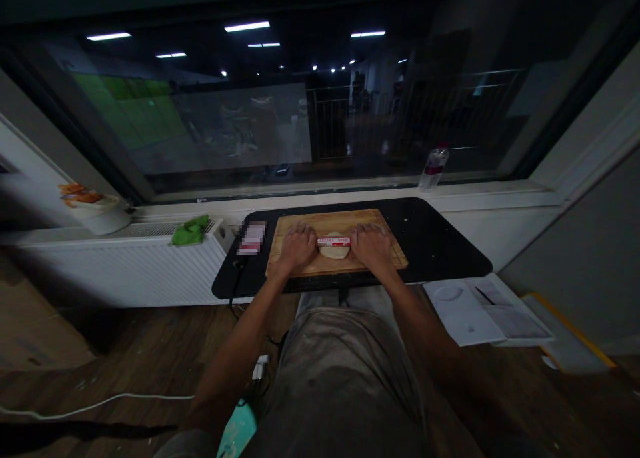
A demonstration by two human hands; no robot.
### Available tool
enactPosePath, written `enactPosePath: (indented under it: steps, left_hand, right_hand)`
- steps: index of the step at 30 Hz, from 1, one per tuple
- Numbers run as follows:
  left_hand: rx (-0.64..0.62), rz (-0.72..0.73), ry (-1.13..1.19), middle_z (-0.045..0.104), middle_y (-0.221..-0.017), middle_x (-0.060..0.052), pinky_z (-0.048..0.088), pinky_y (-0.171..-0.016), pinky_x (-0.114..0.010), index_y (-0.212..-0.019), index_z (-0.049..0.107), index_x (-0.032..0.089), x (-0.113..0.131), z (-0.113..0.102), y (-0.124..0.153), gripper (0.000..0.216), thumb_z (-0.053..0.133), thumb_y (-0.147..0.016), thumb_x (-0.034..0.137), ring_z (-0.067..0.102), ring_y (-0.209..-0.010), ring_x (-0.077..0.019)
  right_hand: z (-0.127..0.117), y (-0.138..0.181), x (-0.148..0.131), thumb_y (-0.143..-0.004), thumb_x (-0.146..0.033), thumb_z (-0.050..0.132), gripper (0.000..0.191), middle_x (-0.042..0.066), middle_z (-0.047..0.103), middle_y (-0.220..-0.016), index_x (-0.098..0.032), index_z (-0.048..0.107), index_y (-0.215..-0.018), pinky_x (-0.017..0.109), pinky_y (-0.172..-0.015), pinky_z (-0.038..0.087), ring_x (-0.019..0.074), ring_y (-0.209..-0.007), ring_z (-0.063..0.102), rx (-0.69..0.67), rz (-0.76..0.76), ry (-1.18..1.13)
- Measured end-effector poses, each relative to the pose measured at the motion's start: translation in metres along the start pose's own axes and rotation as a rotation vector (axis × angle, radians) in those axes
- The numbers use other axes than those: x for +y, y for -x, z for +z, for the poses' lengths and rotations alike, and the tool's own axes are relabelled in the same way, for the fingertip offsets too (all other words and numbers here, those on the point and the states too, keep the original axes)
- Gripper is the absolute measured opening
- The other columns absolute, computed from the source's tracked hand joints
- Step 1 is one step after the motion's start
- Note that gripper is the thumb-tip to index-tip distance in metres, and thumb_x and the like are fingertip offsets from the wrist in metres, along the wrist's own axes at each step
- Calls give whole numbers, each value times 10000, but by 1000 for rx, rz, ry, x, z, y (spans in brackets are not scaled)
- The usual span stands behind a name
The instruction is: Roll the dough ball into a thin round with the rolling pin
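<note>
A flat round of pale dough (335, 251) lies on a wooden cutting board (336, 218). Across the dough sits a rolling pin (333, 241) with a red-and-white printed wrap. My left hand (300, 245) is over the pin's left end, fingers curled down on it. Over the right end, my right hand (371, 246) has its fingers bent in the same way. Both ends of the pin are hidden under my hands, and only its middle shows between them.
The board rests on a black tabletop (440, 258), with a pixelated phone-like item (253, 238) at its left. A water bottle (434, 168) stands on the sill. A green cloth (191, 230) lies on the radiator (170, 271). An open white box (465, 311) is at lower right.
</note>
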State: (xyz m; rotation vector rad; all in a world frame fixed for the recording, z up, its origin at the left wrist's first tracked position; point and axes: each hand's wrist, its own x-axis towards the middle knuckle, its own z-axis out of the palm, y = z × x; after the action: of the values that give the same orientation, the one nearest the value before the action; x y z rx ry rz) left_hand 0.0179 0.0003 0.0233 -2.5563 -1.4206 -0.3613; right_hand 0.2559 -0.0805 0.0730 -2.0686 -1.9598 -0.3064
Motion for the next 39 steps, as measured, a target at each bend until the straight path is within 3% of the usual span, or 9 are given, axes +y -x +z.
enactPosePath:
  steps: [11, 15, 22, 30, 35, 39]
  left_hand:
    - [60, -28, 60, 747, -1591, -172, 422, -1424, -515, -1399, 746, 156, 3, 9, 14, 415, 400, -1178, 216, 615, -1609, -315]
    - [80, -42, 74, 719, -1645, -179, 414, -1434, -513, -1460, 739, 141, 5, 9, 17, 463, 371, -1187, 210, 603, -1629, -308]
    - [33, -11, 43, 714, -1634, -186, 397, -1422, -609, -1460, 732, 168, 3, -1, 14, 452, 381, -1186, 247, 546, -1664, -341]
    - [-88, -92, 8, 549, -1819, -203, 363, -1408, -662, -1637, 638, 167, 6, -13, -8, 518, 388, -1193, 259, 423, -1752, -397]
    - [-93, -112, -3, 624, -1742, -232, 458, -1338, -659, -1670, 609, 134, 7, -13, -22, 551, 375, -1193, 281, 494, -1695, -418]
    - [-79, -95, -8, 694, -1643, -253, 512, -1282, -676, -1636, 639, 125, 3, -6, -31, 536, 486, -1148, 284, 568, -1618, -445]
  right_hand:
    - [5, 11, 2, -1213, -268, 403, 465, 216, 846, -1319, -110, 836, -1264, 446, -1127, 433, 350, -1298, 720, 117, -55, -8]
    - [8, 15, 1, -1226, -286, 379, 482, 226, 820, -1408, -105, 817, -1308, 455, -1130, 436, 352, -1310, 720, 114, -39, -12]
    - [5, 18, 0, -1238, -314, 348, 503, 211, 828, -1366, -118, 803, -1330, 421, -1104, 464, 329, -1275, 736, 57, -5, -31]
    - [5, -8, 3, -1220, -289, 361, 535, 214, 788, -1522, -89, 754, -1523, 442, -1247, 424, 350, -1457, 673, -35, 10, -29]
    - [13, -28, 10, -1200, -286, 420, 501, 180, 808, -1506, -128, 771, -1520, 436, -1263, 420, 350, -1466, 685, -46, 10, -31]
    - [14, -39, 13, -1199, -293, 437, 483, 178, 818, -1492, -155, 794, -1494, 424, -1226, 452, 338, -1439, 716, -78, 17, -26]
